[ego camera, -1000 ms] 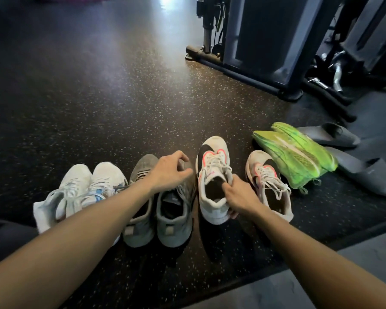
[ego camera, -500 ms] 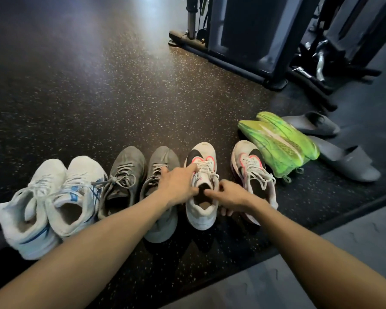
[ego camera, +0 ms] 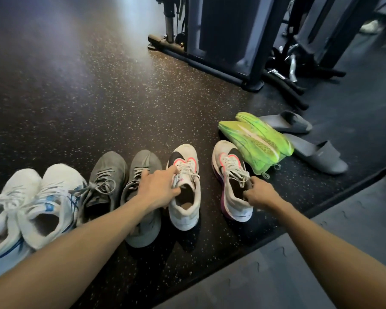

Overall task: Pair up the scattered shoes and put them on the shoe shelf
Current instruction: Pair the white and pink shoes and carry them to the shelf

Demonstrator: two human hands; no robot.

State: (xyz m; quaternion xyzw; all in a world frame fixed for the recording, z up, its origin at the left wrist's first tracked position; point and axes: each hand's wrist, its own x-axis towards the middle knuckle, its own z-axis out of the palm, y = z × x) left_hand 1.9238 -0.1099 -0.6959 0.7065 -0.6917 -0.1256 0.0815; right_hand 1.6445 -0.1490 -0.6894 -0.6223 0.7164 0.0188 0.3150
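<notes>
Pairing step: white-and-pink pair gripped on the floor.
Left shoe [ego camera: 184, 188] pinched at the tongue by left hand [ego camera: 159, 189]; right shoe [ego camera: 232, 181], just beside, held at the collar by right hand [ego camera: 260, 194]. Next: lift together; shelf not in view.

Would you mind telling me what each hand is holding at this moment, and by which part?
Left hand grips the left white-and-pink sneaker at its tongue and laces; right hand pinches the matching right sneaker at its collar edge.
</notes>
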